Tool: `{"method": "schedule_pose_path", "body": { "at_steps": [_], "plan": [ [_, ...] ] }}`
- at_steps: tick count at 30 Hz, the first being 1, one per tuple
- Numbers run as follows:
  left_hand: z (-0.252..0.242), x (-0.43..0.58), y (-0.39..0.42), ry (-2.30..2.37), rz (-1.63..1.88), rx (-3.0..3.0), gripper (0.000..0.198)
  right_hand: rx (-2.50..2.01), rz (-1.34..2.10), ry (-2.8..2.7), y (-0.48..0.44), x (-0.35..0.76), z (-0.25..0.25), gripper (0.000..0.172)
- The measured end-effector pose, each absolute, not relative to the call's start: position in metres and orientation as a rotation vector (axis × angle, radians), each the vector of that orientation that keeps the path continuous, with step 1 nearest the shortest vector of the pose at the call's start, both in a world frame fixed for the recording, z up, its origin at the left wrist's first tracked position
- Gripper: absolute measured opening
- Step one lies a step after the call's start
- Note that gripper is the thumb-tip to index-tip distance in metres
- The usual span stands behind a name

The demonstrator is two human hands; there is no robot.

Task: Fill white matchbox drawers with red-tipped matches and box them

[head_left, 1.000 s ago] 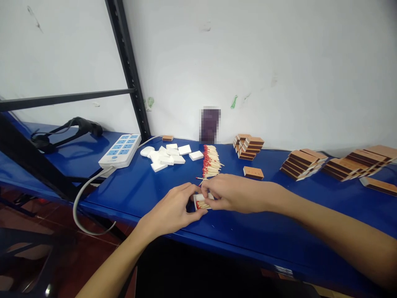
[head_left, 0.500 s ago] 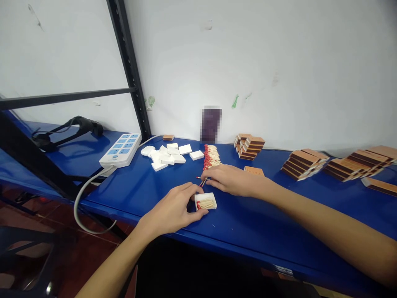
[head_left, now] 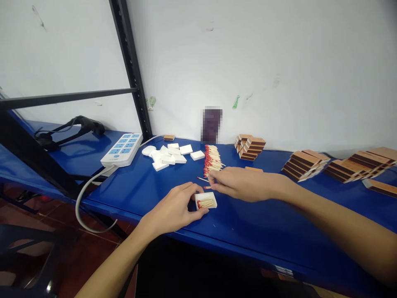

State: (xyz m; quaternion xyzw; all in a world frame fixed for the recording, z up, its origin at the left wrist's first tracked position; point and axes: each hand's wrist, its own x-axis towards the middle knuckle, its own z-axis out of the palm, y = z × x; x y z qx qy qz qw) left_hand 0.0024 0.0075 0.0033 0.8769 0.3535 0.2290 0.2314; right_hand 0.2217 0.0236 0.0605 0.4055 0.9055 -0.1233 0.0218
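The left hand [head_left: 173, 209] is grasping a small white tray [head_left: 210, 195], its thumb lying along the near side and its forefinger curling about the far left corner. The right hand [head_left: 240, 184] is pinching its fingertips together just beyond the tray, clear of its far edge; a red match head [head_left: 205, 188] is poking out leftward from under them, though whether that match is being gripped or only covered, I cannot tell. What seems to matter most is how the directions are matching: the tray is sitting on the blue table [head_left: 257, 229] with its long side running roughly left to right, the matches [head_left: 207, 203] inside are lying along it, heads to the left, and the match at the right fingertips is pointing nearly the same way. Another loose match [head_left: 202, 179] is slanting just beyond it, nearer the right hand than the left.
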Motion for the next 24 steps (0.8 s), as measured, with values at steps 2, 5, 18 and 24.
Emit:
{"method": "schedule_pose_path", "body": {
  "at_steps": [2, 5, 18, 24],
  "plan": [
    [0.004, 0.002, 0.007, 0.968, 0.625, 2.434, 0.020, 1.202, -0.426, 2.813, 0.016, 0.217, 0.060, 0.026],
    [0.005, 0.003, 0.007, 0.961, 0.630, 2.457, 0.018, 1.185, -0.496, 2.812, 0.010, 0.209, 0.056, 0.025],
    [0.003, 0.002, 0.007, 0.970, 0.626, 2.390, 0.022, 1.498, -0.193, 2.909, 0.050, 0.217, 0.026, 0.016],
    [0.004, 0.002, 0.007, 0.970, 0.617, 2.385, 0.022, 1.511, -0.056, 2.740, 0.053, 0.224, 0.028, 0.021]
  ]
}}
